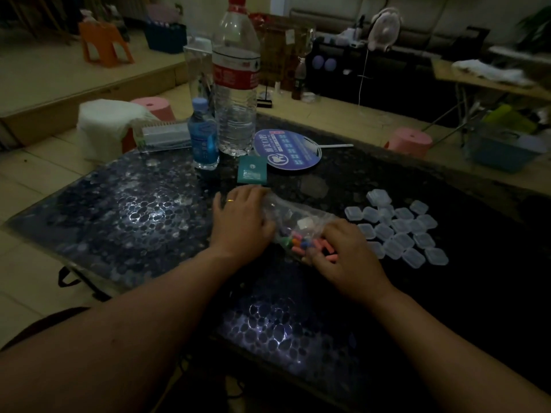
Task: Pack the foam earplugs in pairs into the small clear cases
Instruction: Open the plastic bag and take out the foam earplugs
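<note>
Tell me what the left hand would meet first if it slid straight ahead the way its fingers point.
Probably the teal packet lying flat just beyond the left hand; the small blue bottle stands a bit left of that line. Depth is unclear.

Home living room: sofa [441, 22] at back, tiled floor [32, 186], pink stools [413, 141], cluttered low table [119, 210]

Dim, murky view — white glare on the table [143, 216] (edges bowed)
</note>
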Demonstrator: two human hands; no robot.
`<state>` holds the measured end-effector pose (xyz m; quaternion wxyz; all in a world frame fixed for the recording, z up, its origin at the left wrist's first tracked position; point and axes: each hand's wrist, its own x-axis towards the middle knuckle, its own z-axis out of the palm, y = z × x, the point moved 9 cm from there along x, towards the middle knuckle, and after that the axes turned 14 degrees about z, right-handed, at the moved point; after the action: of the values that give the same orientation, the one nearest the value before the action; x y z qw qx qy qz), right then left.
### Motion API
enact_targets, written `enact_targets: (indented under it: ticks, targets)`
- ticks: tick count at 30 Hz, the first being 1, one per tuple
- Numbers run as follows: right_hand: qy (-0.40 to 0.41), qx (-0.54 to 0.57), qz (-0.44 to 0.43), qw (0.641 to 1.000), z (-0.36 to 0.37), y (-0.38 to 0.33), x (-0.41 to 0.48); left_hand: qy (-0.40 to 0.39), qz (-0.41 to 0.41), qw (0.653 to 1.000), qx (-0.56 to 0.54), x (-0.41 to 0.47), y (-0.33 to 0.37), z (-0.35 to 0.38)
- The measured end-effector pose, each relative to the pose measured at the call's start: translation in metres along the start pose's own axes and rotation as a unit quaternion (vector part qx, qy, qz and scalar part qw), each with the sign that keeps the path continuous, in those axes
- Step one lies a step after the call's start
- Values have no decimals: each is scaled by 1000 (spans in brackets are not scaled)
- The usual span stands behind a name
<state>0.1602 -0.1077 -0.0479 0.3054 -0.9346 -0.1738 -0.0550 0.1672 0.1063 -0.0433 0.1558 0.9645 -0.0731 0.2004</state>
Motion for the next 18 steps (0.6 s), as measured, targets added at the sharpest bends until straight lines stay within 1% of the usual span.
enact_targets:
  ticks: [2,7,9,12,14,16,18]
  targets:
    - [-22,-34,-3,999,6,-4,7,-10,17,1000,-17,2,10,4]
    - [-110,-120,7,987,18,-18,25,-24,-2,993,-111,1,-5,24]
    - [-130,-159,9,979,23,-22,30,1,-25,989,-142,2,-13,22]
    - [-127,-148,27,980,23,-26,33,39,-78,977,-194,3,-24,17]
    - [-124,-150,36,980,24,-27,29,25,-68,983,-170,4,-25,18]
    - [-133,-175,38,975,27,-26,28,-25,-29,995,-96,4,-20,23]
    - [-155,-207,34,965,31,-27,28,-68,-9,996,-55,3,-18,27]
